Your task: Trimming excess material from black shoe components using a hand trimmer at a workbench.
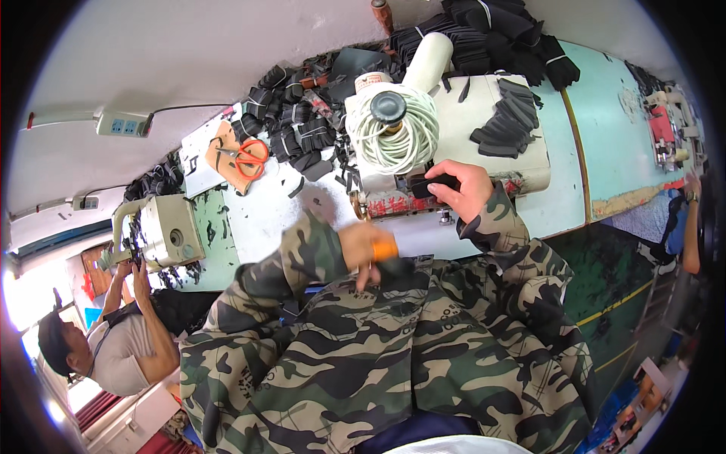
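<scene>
My right hand (470, 186) pinches a small black piece (434, 186) between thumb and fingers, at the front edge of a cream-coloured machine (535, 172). My left hand (358, 247) is blurred by motion, lower and to the left, in front of my camouflage jacket. Something orange (384, 249) shows at its fingers, and a dark blurred shape (397, 267) lies beside them; whether the hand grips it is unclear. A coil of white cord (417, 144) sits on the machine around a black-knobbed post. Right of it, black strips (505, 125) lie in an overlapping row on the machine's top.
Tied black bundles (314, 135) and loose scraps crowd the table's back. Orange-handled scissors (250, 158) lie on brown material to the left. Another person (125, 344) works at a second machine (172, 231) at far left. Another person's arm (690, 238) shows at far right, near further equipment (669, 129).
</scene>
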Demonstrator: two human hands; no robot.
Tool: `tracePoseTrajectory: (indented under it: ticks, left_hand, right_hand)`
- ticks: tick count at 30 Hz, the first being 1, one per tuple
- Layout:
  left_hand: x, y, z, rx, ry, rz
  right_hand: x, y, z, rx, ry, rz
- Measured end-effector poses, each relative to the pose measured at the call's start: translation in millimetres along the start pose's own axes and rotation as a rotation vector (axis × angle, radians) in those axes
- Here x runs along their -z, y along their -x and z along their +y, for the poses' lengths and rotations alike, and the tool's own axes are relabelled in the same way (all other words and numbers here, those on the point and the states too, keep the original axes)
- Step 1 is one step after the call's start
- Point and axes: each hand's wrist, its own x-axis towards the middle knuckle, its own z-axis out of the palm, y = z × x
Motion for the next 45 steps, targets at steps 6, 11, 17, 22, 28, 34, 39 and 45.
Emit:
tracePoseTrajectory:
  ticks: [6, 11, 17, 22, 28, 34, 39, 45]
  left_hand:
    - [67, -23, 17, -0.055, -0.134, 0.567]
    - [68, -27, 22, -0.033, -0.128, 0.537]
    - [65, -25, 36, 0.072, 0.025, 0.384]
    - [47, -29, 56, -0.022, 0.015, 0.42]
    - [66, -26, 30, 0.039, -0.043, 0.406]
    - [62, -37, 39, -0.047, 0.074, 0.323]
    - [70, -33, 25, 0.058, 0.048, 0.346]
    - [50, -38, 31, -0.066, 0.006, 0.42]
  right_hand:
    - [-2, -4, 3, 0.011, 0.052, -0.01]
    - [4, -5, 8, 0.075, -0.007, -0.066]
    - [-15, -18, 6, 0.341, 0.2, 0.142]
    - [0, -12, 7, 0.228, 0.169, -0.057]
    - [-3, -11, -2, 0.174, 0.195, 0.047]
    - [0, -12, 7, 0.283, 0.075, -0.03]
    - [-9, -14, 8, 0.276, 0.162, 0.106]
    - [-1, -10, 5, 0.23, 0.105, -0.062]
